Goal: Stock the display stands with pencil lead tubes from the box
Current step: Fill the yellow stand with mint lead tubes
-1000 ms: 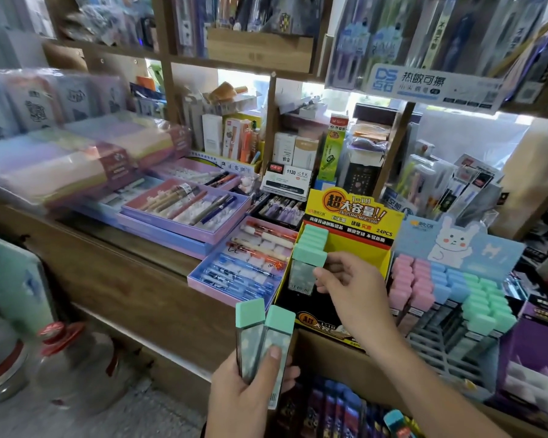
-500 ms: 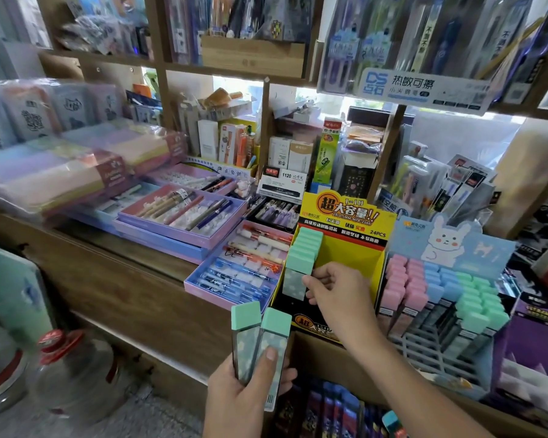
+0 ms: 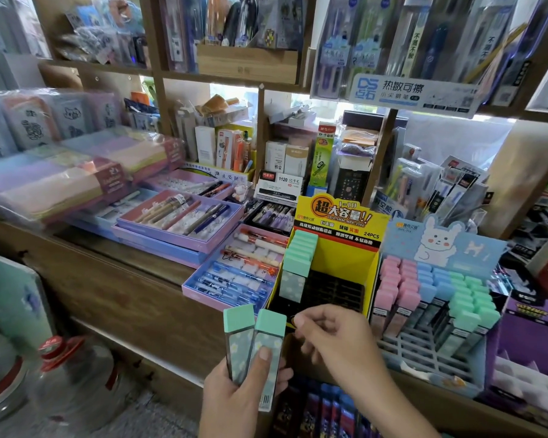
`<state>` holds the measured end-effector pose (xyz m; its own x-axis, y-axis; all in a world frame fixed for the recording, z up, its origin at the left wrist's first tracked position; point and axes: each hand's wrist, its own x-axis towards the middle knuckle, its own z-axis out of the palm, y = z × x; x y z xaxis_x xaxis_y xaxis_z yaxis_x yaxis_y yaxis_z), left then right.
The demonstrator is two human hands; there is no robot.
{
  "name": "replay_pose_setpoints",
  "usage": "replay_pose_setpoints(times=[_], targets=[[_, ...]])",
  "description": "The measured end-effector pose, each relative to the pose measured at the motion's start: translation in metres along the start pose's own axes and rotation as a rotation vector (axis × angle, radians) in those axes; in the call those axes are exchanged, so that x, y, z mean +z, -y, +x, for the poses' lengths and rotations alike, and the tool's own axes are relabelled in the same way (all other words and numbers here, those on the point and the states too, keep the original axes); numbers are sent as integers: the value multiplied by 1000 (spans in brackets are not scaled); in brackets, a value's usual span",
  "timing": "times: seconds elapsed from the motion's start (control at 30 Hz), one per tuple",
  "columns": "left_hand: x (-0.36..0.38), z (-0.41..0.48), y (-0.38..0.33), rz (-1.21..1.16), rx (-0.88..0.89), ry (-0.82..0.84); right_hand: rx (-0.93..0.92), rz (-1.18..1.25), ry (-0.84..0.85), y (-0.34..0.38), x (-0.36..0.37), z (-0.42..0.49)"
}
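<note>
My left hand (image 3: 234,396) grips two pencil lead tubes (image 3: 253,349) with mint-green caps, upright, thumb pressed on the right one. My right hand (image 3: 336,346) hovers just right of their caps, fingers loosely bent, holding nothing. Behind it stands the yellow display stand (image 3: 345,260). One column of green-capped tubes (image 3: 298,257) fills its left side, and the other black slots are bare. To the right, the blue rabbit display stand (image 3: 443,245) holds rows of pink, blue and green tubes (image 3: 424,289), with open grey slots at its front.
Purple trays of pens (image 3: 178,216) lie on the wooden counter (image 3: 108,279) to the left of the stands. A purple box (image 3: 535,343) sits at the far right. A large water bottle (image 3: 76,374) stands on the floor at lower left. Packed shelves rise behind.
My right hand has let go of a tube at the front of the yellow stand's green column. It has drawn back down to the tubes in my left hand.
</note>
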<state>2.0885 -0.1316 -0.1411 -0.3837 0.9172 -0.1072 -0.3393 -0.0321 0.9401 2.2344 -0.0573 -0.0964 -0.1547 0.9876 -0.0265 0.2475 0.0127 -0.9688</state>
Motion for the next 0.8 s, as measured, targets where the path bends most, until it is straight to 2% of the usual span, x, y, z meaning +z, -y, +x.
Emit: replay_pose_setpoints(times=[0.17, 0.5, 0.6, 0.8], targets=[[2, -3, -3, 42, 38, 6, 178, 151, 162, -10, 11, -18], [2, -4, -2, 85, 25, -25, 186, 298, 142, -12, 11, -18], [1, -2, 0, 69, -55, -57, 146, 336, 93, -8, 1, -13], [2, -1, -5, -63, -191, -11, -111, 188, -67, 13, -19, 2]])
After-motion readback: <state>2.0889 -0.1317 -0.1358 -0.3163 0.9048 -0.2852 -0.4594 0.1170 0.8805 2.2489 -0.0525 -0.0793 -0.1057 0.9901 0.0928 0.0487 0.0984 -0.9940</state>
